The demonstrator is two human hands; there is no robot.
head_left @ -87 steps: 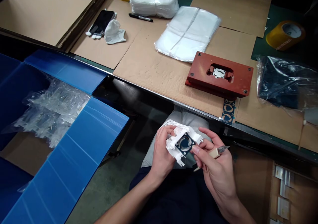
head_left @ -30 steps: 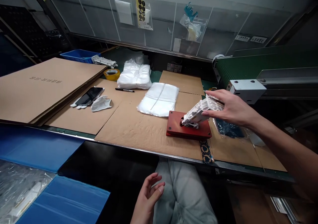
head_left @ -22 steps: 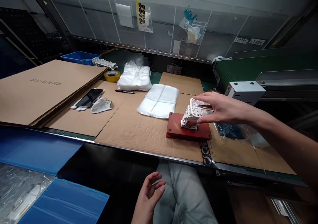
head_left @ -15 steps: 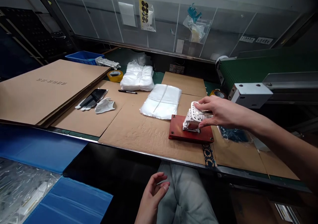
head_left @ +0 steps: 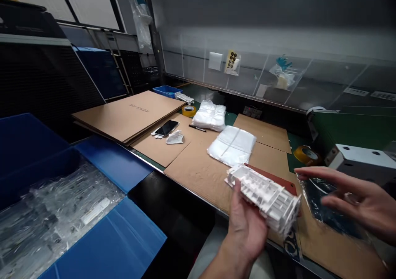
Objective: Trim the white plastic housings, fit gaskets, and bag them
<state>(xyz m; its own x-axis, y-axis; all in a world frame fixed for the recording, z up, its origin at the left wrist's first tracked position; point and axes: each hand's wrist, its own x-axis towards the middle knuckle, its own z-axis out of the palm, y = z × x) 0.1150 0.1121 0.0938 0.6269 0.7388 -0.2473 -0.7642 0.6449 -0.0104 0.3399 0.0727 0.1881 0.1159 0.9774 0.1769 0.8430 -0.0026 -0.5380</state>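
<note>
A long white plastic part (head_left: pixel 266 194) with a ribbed frame lies across my left hand (head_left: pixel 246 225), whose fingers wrap round it from below, the thumb on its near side. It is held above the table edge, partly covering a red plate (head_left: pixel 274 179). My right hand (head_left: pixel 355 200) is off to the right with thumb and fingers apart, holding nothing, slightly smeared by motion. Beneath it lies a clear plastic bag with something dark blue in it (head_left: pixel 328 209).
Flat clear bags (head_left: pixel 232 145) and a wrapped bag stack (head_left: pixel 210 114) lie on the cardboard. Left are a phone (head_left: pixel 167 128), a white glove (head_left: pixel 175 137), tape (head_left: pixel 188 111) and stacked cardboard (head_left: pixel 130 114). A blue box (head_left: pixel 145 225) holds bagged parts. A conveyor (head_left: pixel 355 130) stands right.
The white plastic part has come off the red plate into my left hand. My right hand has let go of it and moved right. The view has swung left.
</note>
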